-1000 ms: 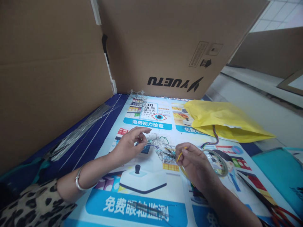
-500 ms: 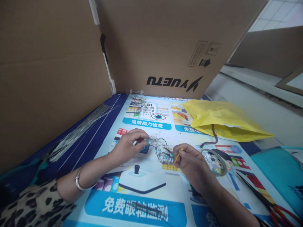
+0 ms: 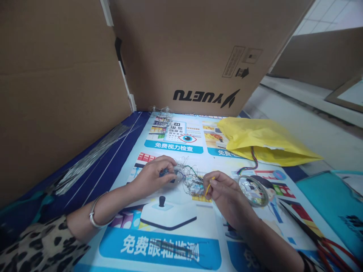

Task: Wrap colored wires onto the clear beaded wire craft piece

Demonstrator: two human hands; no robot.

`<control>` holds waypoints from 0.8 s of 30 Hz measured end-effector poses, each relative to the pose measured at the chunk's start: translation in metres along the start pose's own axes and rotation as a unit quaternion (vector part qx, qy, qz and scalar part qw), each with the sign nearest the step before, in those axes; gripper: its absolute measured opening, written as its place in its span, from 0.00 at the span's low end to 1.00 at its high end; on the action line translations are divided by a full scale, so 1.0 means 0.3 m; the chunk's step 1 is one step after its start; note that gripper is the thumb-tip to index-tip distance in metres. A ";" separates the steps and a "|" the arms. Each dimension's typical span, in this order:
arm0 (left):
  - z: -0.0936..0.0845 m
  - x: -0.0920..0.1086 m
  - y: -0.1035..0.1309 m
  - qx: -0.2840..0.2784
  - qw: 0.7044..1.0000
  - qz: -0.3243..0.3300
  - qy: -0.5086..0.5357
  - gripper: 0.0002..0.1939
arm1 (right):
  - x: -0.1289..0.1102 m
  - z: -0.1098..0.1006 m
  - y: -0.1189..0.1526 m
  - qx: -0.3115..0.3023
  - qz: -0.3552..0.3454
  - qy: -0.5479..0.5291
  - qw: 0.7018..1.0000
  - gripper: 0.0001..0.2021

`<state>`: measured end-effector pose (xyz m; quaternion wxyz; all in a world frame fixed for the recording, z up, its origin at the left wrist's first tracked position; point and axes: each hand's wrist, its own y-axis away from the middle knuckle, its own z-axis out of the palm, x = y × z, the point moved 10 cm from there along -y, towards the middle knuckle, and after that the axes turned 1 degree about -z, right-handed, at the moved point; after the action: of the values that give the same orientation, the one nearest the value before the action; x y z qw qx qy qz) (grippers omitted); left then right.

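A loose tangle of thin wire with clear and bluish beads (image 3: 193, 183) lies between my hands, above the printed sheet (image 3: 170, 207). My left hand (image 3: 155, 175) has its thumb and fingers curled around the tangle's left end. At the tangle's right side, my right hand (image 3: 222, 187) is closed, with a thin yellow piece (image 3: 209, 186) pinched between thumb and fingers. Just right of that hand sits a round clear dish (image 3: 253, 191) with small items inside.
Scissors with red handles (image 3: 326, 245) lie at the lower right, near a teal pouch (image 3: 334, 207). A yellow bag (image 3: 263, 139) holds colored cords. Cardboard walls (image 3: 181, 49) stand behind and left. Straight wires (image 3: 93, 158) lie at left, another wire bundle (image 3: 163, 113) at the back.
The view has shifted slightly, moving the scene a little left. My right hand has turned slightly beside the tangle, and the dark tips seen near it before no longer show clearly.
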<state>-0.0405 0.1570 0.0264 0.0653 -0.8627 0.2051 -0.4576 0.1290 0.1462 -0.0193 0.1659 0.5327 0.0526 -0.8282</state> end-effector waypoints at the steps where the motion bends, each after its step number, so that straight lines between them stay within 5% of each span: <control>1: 0.004 -0.001 0.001 -0.005 1.000 0.002 0.002 0.05 | -0.002 0.000 0.000 0.001 0.000 0.001 1.000 0.05; 10: 0.030 0.015 0.005 -0.066 0.997 0.028 -0.013 0.09 | -0.010 0.005 -0.002 -0.011 -0.012 0.003 1.000 0.05; 24: 0.045 0.026 0.007 -0.057 0.989 0.076 -0.112 0.13 | -0.001 0.011 0.003 -0.031 -0.001 -0.021 0.999 0.04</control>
<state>-0.0260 0.1510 0.0240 0.0735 -0.8927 0.2873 -0.3393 0.1267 0.1445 -0.0176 0.1823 0.5099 0.0758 -0.8373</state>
